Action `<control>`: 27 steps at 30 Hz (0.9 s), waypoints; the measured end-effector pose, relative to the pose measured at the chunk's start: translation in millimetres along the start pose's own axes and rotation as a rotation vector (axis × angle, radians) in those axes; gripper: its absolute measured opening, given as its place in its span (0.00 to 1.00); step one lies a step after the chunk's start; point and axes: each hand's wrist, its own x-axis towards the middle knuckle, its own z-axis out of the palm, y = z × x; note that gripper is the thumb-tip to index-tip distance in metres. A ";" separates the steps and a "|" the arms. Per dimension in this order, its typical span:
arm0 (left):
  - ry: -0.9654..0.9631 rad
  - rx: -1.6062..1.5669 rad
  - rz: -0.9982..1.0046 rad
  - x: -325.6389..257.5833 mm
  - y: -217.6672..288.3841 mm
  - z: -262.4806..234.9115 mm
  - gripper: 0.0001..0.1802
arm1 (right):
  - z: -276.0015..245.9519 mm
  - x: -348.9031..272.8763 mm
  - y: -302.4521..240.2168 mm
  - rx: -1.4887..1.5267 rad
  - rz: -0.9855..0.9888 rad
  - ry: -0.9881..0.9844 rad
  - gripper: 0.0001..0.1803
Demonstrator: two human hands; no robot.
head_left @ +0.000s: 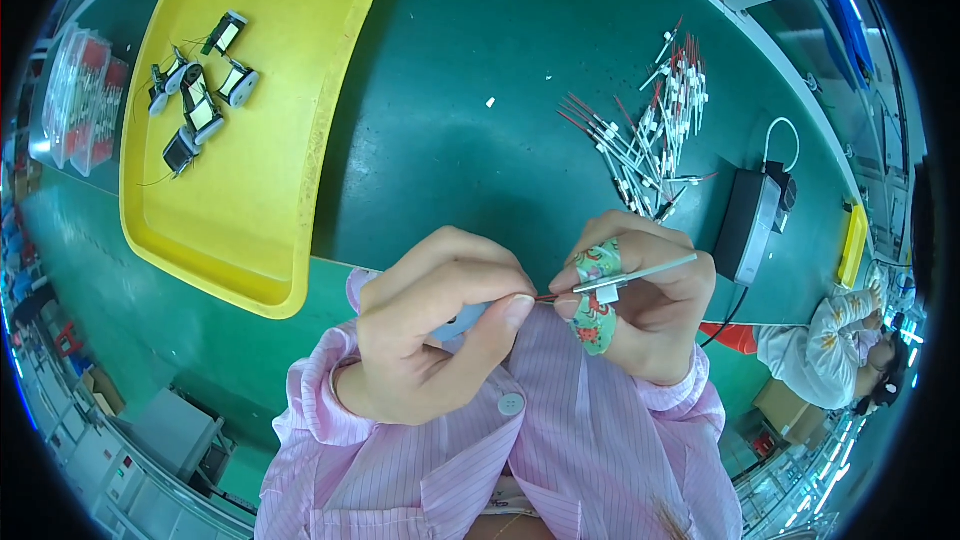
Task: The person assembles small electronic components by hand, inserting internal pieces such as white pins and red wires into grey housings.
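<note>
In front of my chest, my right hand (640,300) is closed in a pinch on a thin wire lead (655,270). This lead has a pale sleeve, a small white block and a reddish end pointing left. Patterned green tape wraps the thumb and a finger of that hand. My left hand (440,320) pinches thumb against forefinger at the reddish end, so the tip is hidden. A smooth grey-blue thing (462,322) shows in part behind the left fingers; I cannot tell what it is. Similar wire leads (650,145) lie in a loose pile beyond my right hand.
At left stands a yellow tray (325,110) with several small wound parts (203,115) in it. Clear plastic boxes (80,100) sit past it. A black-and-grey device (748,225) with a cable stands at right on the green table (450,70). Another person (830,350) sits farther right.
</note>
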 end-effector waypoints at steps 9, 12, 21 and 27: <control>-0.073 -0.046 0.008 -1.3 0.0 -3.5 0.13 | -7.4 -2.2 -7.5 -0.040 0.056 -0.032 0.06; -0.063 -0.138 -0.094 -6.3 -3.0 1.4 0.19 | -2.5 -7.3 -1.5 0.170 0.129 0.065 0.06; -0.110 0.004 0.069 -11.0 -18.8 -10.2 0.33 | 5.0 -10.3 -4.5 0.204 0.076 0.105 0.05; -0.184 0.059 0.100 -7.8 -14.0 -10.8 0.38 | 11.6 -14.5 -8.3 0.302 0.117 0.196 0.05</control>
